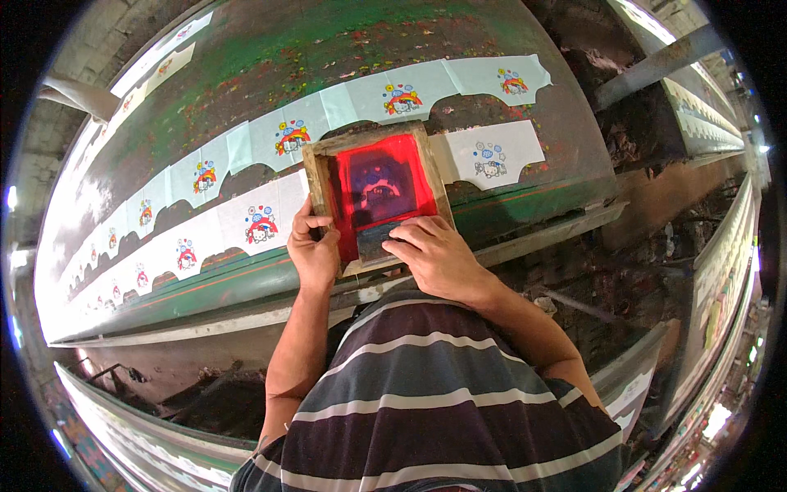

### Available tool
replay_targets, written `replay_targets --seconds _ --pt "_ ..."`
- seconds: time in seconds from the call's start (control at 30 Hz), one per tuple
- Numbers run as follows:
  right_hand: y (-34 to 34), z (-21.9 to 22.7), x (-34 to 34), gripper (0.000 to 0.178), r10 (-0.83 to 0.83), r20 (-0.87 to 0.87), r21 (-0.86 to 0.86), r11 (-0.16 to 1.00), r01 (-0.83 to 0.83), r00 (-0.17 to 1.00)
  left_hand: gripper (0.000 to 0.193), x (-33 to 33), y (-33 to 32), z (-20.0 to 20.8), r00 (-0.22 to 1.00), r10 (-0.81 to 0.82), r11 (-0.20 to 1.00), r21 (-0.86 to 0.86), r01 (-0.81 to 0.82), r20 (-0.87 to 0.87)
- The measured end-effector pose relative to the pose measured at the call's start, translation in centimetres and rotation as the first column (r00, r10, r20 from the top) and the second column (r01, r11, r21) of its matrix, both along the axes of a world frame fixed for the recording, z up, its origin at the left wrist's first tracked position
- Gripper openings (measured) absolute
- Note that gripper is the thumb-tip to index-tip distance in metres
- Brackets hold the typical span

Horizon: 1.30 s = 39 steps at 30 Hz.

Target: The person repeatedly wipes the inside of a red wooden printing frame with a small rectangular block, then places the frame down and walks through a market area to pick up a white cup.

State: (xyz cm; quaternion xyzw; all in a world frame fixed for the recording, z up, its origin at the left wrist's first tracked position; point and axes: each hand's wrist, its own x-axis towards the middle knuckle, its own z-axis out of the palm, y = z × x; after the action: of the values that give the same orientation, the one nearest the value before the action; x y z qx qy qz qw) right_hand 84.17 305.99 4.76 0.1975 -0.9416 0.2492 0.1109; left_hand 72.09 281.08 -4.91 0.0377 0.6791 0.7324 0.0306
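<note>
Screen (381, 184), a wooden frame with red mesh, is held over the near row of cloth (234, 213); whether it is raised cannot be told. It looks nearly square, its sides running away from the hands and leaning left. Its left side is gripped near the low corner by the left hand (314, 250). At its near end, a dark strip (373, 243) is met by the curled fingers of the right hand (443, 258), the nearer one; a firm grip cannot be confirmed. The screen is flanked by a left print (261, 226) and a right print (490, 160) on the green surface (270, 45).
</note>
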Motion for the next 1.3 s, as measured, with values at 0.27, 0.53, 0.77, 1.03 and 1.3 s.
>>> replay_targets --seconds 0.27,0.53,0.77,1.03,1.3 --pt "1.7 2.3 -2.7 0.026 0.085 0.212 0.162 0.979 -0.120 0.974 0.028 0.2 0.3 0.4 0.997 0.021 0.979 -0.200 -0.035 -0.071" --pt "4.6 2.2 -13.7 0.034 -0.011 0.241 0.159 0.987 -0.028 0.971 0.031 0.5 0.7 1.3 0.993 0.017 0.963 -0.264 -0.047 -0.113" --pt "3.9 0.6 -14.1 0.045 -0.086 0.176 0.174 0.983 0.055 0.981 0.033 0.7 0.8 1.3 0.989 0.012 0.961 -0.271 -0.052 -0.146" --pt "0.2 0.1 -5.4 0.038 -0.042 0.068 0.150 0.988 0.031 0.997 0.031 0.7 0.7 1.9 0.992 -0.003 0.954 -0.298 -0.035 -0.127" --pt "-1.0 0.8 -0.7 0.038 -0.003 0.171 0.084 0.996 -0.012 0.985 0.029 0.5 0.8 1.9 0.991 0.013 0.964 -0.262 -0.047 -0.131"
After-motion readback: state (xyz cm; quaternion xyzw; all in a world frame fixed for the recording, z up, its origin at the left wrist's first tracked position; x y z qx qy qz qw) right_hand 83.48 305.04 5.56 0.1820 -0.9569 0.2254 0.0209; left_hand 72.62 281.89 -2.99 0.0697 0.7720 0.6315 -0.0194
